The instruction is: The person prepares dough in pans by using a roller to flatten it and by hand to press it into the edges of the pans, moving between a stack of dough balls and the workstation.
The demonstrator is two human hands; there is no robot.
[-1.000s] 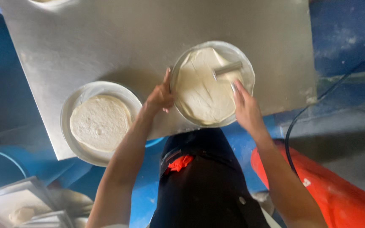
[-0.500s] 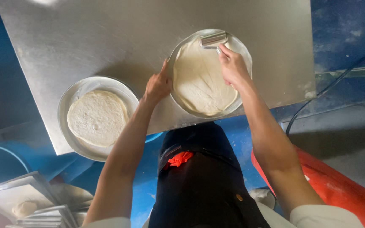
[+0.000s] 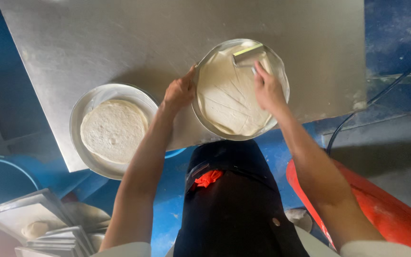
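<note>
A round metal pan [image 3: 281,71] on the steel table [image 3: 120,43] holds a flat sheet of pale dough [image 3: 229,95] marked with straight creases. My left hand [image 3: 179,93] grips the pan's left rim. My right hand [image 3: 267,88] holds the handle of a small roller [image 3: 248,54], which rests on the dough at the pan's far side. A second round pan [image 3: 84,107] with a smaller, dimpled dough disc [image 3: 114,131] sits to the left, overhanging the table's near edge.
A black apron with a red patch [image 3: 208,178] covers my front below the table edge. Stacked metal trays [image 3: 34,214] with dough lie at lower left. A red container [image 3: 396,214] stands at lower right, and a dark cable [image 3: 357,114] runs past it.
My right hand has pushed the roller from the pan's right side to its far edge. The dough now fills more of the pan. My left hand keeps hold of the rim.
</note>
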